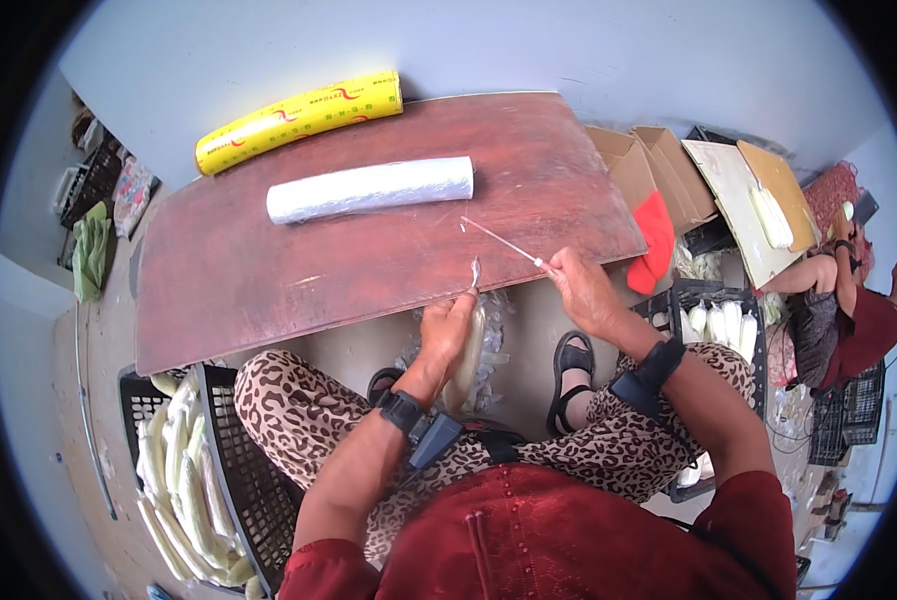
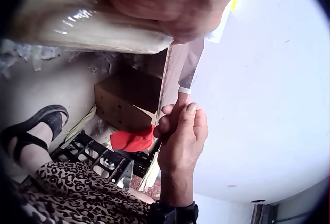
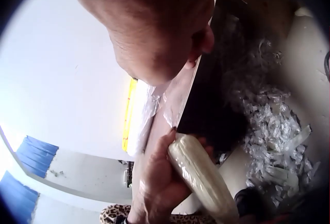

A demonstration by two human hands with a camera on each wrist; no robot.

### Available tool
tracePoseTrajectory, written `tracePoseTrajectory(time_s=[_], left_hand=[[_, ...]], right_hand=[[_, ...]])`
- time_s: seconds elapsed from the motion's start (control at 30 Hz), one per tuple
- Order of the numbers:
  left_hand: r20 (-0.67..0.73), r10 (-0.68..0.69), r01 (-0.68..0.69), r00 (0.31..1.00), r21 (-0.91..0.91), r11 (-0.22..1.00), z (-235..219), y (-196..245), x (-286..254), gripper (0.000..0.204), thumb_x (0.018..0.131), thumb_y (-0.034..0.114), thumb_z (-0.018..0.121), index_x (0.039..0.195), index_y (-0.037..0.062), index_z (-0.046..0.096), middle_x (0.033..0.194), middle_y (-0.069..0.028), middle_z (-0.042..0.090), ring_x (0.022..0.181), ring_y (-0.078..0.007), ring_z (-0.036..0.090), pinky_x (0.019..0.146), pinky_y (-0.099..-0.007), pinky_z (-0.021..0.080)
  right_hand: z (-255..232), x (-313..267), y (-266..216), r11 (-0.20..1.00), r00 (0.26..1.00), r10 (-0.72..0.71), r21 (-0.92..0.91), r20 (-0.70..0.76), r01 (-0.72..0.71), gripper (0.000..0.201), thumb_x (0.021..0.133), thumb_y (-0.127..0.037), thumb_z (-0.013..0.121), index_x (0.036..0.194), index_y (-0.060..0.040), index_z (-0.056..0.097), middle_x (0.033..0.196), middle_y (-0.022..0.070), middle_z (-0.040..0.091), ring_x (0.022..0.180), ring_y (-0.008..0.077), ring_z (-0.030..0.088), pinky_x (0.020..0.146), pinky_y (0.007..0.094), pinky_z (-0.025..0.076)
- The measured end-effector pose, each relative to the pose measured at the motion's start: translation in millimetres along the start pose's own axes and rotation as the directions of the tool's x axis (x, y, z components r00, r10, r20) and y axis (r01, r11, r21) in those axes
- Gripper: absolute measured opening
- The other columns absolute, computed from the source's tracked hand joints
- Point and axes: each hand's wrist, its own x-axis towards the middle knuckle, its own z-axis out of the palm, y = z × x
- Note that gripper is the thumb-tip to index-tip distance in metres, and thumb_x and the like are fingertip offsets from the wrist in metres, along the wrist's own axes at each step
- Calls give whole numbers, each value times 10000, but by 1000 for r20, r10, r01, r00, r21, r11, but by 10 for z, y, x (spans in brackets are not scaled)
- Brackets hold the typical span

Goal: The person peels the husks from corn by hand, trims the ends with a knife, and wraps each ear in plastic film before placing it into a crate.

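Observation:
A pale, long vegetable in clear film point(image 1: 465, 372) point(image 2: 87, 26) point(image 3: 201, 172) hangs below the table's front edge, gripped near its top by the left hand point(image 1: 446, 330) point(image 2: 175, 2) point(image 3: 160, 177). Above that hand a twisted tip of film point(image 1: 475, 272) sticks up. To the right, the right hand point(image 1: 583, 290) point(image 2: 180, 144) point(image 3: 154, 33) holds a knife point(image 1: 503, 243) point(image 2: 192, 64), its blade pointing up-left over the tabletop in the head view, apart from the vegetable. In the right wrist view the knife is hidden.
On the red-brown table point(image 1: 388, 260) lie a white film roll point(image 1: 373, 190) and a yellow roll point(image 1: 298, 120). Black crates point(image 1: 253, 440) of wrapped vegetables stand at left and right. Film scraps point(image 3: 278, 141) lie under the table. Another person point(image 1: 858, 320) sits at far right.

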Motion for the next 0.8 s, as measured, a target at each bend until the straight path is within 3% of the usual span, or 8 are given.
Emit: tracePoseTrajectory(time_s=[0.13,0.27,0.47,0.57,0.67,0.8], left_hand=[[-7,-57,58,998,43,997,-19,-111,99,226,956,219,585,903,14,665,771,-10,625,642,-91,539,560,-270,438],[9,-58,58,998,-30,998,7,-95,81,255,962,233,582,891,5,667,779,-35,646,630,-100,560,547,-274,449],[27,-50,52,998,-67,996,15,-39,37,264,964,237,577,885,2,669,781,-37,649,629,-99,559,549,-271,450],[39,-11,14,999,-79,997,13,-58,39,257,963,236,577,887,10,670,773,-29,643,631,-97,555,549,-269,446],[48,-40,42,998,-35,999,3,6,11,256,968,237,570,880,17,669,764,-19,637,639,-87,548,553,-262,439],[42,-37,37,998,-19,999,-4,-95,72,269,975,241,561,860,23,669,744,-1,620,623,-70,519,541,-254,414]], right_hand=[[211,-83,-238,979,997,-62,198,53,50,138,979,-148,530,1000,-25,471,769,234,606,752,423,620,640,461,465],[250,-67,-373,972,990,-95,222,102,71,141,985,-156,528,1014,-28,476,748,228,601,732,423,615,631,452,462],[275,-32,-389,985,985,-59,170,162,31,153,985,-160,519,1035,-20,482,802,241,626,803,446,619,668,472,469],[307,-43,-343,979,986,-114,182,124,91,147,977,-137,516,1038,-8,478,854,254,641,855,458,620,686,493,479],[328,-82,-322,990,984,-98,113,149,81,123,958,-64,487,1072,-18,496,791,178,633,748,349,652,670,419,501],[406,-128,-299,991,980,-108,98,166,93,167,945,-41,479,1111,-22,475,806,204,629,778,405,638,690,437,501]])
